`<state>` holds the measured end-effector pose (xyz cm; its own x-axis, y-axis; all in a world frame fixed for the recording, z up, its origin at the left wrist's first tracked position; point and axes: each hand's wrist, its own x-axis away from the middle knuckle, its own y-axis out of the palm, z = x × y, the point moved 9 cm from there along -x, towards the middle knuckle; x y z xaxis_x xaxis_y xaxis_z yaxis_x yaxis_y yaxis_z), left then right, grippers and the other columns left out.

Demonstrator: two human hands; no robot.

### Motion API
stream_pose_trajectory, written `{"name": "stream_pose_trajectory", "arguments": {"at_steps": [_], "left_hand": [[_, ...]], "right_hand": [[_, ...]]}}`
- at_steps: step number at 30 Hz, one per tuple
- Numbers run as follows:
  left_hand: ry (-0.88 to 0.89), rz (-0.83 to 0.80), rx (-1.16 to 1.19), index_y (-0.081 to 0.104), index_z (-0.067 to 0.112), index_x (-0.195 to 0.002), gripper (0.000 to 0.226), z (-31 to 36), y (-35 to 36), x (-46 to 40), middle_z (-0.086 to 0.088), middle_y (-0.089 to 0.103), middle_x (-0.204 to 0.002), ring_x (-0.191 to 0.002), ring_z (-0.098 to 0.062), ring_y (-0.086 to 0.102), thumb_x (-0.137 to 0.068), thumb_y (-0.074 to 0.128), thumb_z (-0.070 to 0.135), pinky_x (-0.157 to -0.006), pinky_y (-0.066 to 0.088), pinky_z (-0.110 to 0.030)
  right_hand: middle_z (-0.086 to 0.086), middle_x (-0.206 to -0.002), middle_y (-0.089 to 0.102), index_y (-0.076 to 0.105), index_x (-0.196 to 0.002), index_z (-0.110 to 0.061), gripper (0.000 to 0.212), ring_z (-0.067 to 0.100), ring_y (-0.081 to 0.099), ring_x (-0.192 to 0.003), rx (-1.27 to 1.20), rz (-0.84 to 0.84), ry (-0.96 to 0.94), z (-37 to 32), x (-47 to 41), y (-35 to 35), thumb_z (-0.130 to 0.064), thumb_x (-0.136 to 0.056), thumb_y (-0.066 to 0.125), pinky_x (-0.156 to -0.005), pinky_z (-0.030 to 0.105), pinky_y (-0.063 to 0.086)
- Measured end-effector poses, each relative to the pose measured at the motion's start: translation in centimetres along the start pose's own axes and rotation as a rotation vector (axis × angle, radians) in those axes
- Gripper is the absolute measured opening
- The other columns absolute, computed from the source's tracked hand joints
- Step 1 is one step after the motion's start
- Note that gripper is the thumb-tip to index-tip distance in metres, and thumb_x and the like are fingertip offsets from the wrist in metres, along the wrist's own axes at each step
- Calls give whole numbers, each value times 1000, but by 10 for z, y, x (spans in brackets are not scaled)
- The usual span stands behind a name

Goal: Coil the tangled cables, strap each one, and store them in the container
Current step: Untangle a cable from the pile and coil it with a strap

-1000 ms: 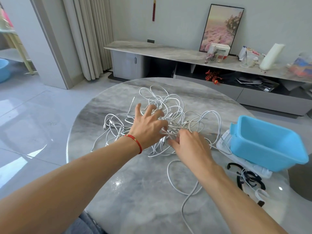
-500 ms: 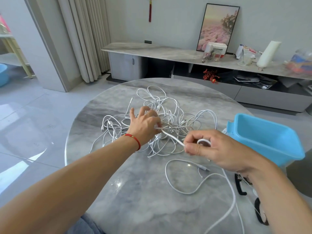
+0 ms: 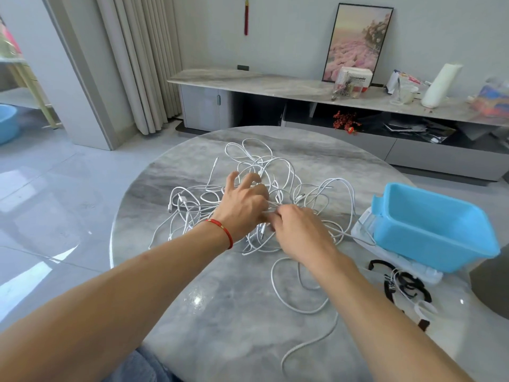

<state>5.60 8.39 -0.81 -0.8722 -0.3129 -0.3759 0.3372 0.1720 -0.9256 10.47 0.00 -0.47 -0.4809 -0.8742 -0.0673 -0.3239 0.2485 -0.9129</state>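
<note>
A tangle of white cables [image 3: 275,172] lies in the middle of the round marble table [image 3: 234,312]. My left hand [image 3: 243,201], with a red string on its wrist, rests on the pile with fingers spread and pressing the strands. My right hand [image 3: 298,230] sits at the pile's near edge, its fingertips pinching a white cable beside the left hand. One freed cable length [image 3: 300,307] loops across the table toward me. The blue plastic container [image 3: 429,227] stands at the right on a clear lid. Black straps [image 3: 405,285] lie in front of it.
A low marble sideboard [image 3: 275,84] with a framed picture, boxes and a white roll runs along the far wall. Curtains hang at the back left. A dark round object [image 3: 493,285] sits at the table's right edge.
My right hand, which had pulled a cable back toward me and to the right, has returned to the pile beside my left hand. More loose cable now lies on the near table.
</note>
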Motion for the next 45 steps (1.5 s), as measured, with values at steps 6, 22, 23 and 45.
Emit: {"name": "stream_pose_trajectory", "arguments": {"at_steps": [6,22,23,45], "left_hand": [[-156,100,269,78,33,-83,36,-37,2,3,14,67,-116,-122,-22,48,-74,57,61,-94,35,-49],[-109,-148,16,69,28,-101,42,-42,20,-2,5,56,-120,-121,-22,42,-92,48,64,-88,42,-44],[-112,-145,-18,68,29,-102,40,-39,20,-2,5,55,-121,-121,-22,42,-94,47,62,-88,41,-43],[-202,-135,254,72,38,-97,56,-76,32,9,11,58,-105,-108,-17,48,-75,46,82,-84,40,-39]], "right_hand": [[2,-46,57,76,-61,-17,31,5,43,-43,-515,-43,-107,-23,8,-43,-20,-89,66,-50,22,35],[-4,-112,73,68,-117,-40,59,23,68,-107,67,-428,11,12,31,-12,-59,-65,46,-96,39,55],[-4,-112,74,69,-114,-37,59,23,68,-105,15,-399,11,6,25,-5,-58,-66,43,-95,40,55],[6,-49,34,41,-55,-12,35,9,30,-49,-272,-80,-263,-12,35,-89,-38,-77,47,-49,31,32]]}}
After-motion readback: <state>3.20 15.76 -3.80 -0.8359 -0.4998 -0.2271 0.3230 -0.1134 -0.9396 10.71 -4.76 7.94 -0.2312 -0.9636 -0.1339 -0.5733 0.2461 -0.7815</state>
